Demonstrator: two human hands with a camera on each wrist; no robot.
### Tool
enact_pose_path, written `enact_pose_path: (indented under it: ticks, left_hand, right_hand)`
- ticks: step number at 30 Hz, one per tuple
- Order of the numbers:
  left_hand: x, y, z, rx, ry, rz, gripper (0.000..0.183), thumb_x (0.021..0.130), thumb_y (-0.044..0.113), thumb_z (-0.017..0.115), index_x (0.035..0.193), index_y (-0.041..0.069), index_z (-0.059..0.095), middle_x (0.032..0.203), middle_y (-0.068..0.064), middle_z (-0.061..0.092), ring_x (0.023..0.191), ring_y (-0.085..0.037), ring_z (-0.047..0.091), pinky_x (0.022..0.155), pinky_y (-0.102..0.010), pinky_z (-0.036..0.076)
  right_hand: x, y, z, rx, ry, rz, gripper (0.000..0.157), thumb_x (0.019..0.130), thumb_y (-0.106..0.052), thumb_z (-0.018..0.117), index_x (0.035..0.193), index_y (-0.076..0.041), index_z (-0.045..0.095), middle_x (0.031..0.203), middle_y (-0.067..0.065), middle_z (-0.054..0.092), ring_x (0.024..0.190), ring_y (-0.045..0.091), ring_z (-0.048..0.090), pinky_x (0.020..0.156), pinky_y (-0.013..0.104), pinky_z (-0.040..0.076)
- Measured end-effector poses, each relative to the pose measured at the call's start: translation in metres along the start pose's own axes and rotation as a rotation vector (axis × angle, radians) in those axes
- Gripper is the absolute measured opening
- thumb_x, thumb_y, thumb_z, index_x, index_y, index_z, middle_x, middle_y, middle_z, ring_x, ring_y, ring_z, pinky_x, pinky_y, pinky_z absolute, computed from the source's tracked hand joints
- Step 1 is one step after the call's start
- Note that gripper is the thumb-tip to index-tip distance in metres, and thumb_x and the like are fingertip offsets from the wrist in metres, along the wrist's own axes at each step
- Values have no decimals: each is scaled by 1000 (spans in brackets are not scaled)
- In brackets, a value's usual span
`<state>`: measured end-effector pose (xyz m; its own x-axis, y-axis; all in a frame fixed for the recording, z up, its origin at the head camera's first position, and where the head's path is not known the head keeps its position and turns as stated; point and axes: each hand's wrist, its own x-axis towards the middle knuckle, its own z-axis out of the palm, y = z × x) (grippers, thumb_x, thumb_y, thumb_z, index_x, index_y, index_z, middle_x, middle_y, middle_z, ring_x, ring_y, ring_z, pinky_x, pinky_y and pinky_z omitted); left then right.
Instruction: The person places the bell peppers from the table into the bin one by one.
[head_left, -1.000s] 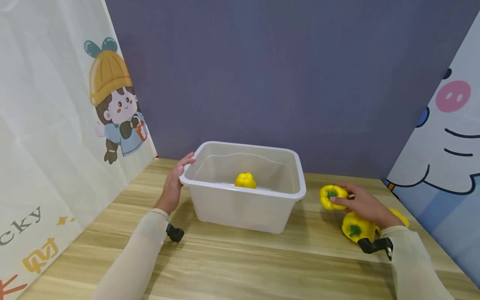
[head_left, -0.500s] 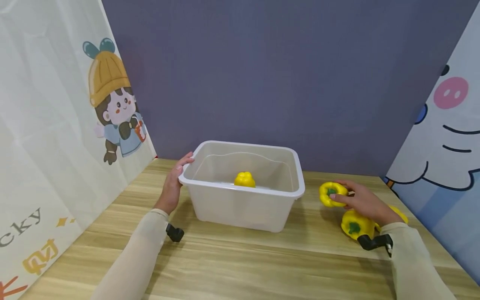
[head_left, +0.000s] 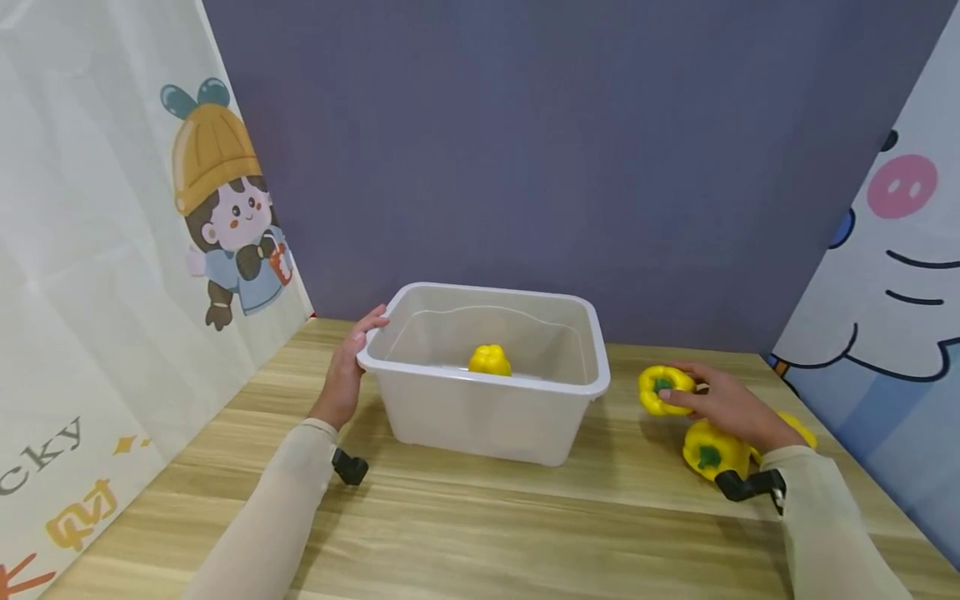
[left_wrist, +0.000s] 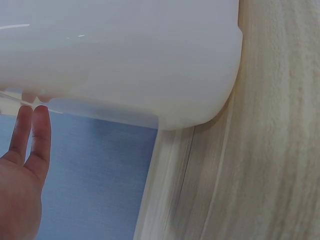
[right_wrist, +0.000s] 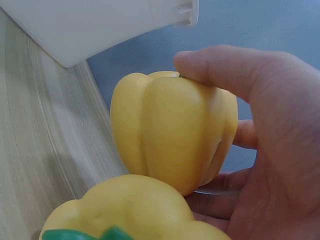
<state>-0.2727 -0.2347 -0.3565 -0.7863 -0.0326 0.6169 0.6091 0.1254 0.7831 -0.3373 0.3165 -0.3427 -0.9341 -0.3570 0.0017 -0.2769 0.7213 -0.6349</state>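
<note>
A white plastic bin (head_left: 480,417) stands on the wooden table, one yellow bell pepper (head_left: 490,360) inside it. My left hand (head_left: 345,367) rests at the bin's left rim; in the left wrist view, two straight fingers (left_wrist: 41,135) touch the outer wall. To the right of the bin, my right hand (head_left: 723,404) holds another yellow bell pepper (right_wrist: 170,130) between thumb and fingers, its green stem end turned toward the head camera. Below that hand lies a further bell pepper (head_left: 712,450) on the table. Yellow shows behind the right wrist (head_left: 797,429), mostly hidden.
A dark grey-blue panel (head_left: 525,167) rises behind the bin. Printed white panels flank the wooden table (head_left: 480,533), a left panel (head_left: 90,208) with a cartoon child and a right panel (head_left: 900,333) with a cartoon animal. Black camera mounts sit on both wrists.
Both hands, the bin and the peppers stay almost where they were. Only a slight shift of the head view shows.
</note>
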Motion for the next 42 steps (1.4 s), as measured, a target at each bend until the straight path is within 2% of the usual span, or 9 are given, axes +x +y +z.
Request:
enact_pose_path:
  ticks: [7,15,24,42]
  left_hand:
    - [0,1,1,2,-2,0,54,108,35,26,138,-4,49,159,-7,36,144,-24,31,101,-33,37]
    - [1,0,1,13,-12,-1,55,108,38,26,138,-2,49,160,-6,35,144,-24,32,101,-33,37]
    - [0,3,0,7,-6,-4,55,109,37,26,138,-4,49,159,-5,36,145,-24,31,101,-31,37]
    - [-1,1,-1,15,-3,2,56,108,39,26,137,-3,49,160,-6,35,144,-24,32,99,-33,39]
  right_hand:
    - [-1,-1,0,21,-3,-1,88,95,-54,62,153,3,29,138,30,45,106,32,58,79,41,55]
    - [-5,-4,0,70,2,27,92,96,-53,61,151,9,21,139,35,38,100,31,62,80,43,55]
    - [-5,-16,-4,183,28,-19,90,96,-51,62,152,5,20,145,30,35,117,39,53,88,50,53]
    - [-8,-25,-6,189,36,-39,78,100,-48,57,147,6,24,137,25,41,105,30,57,82,37,56]
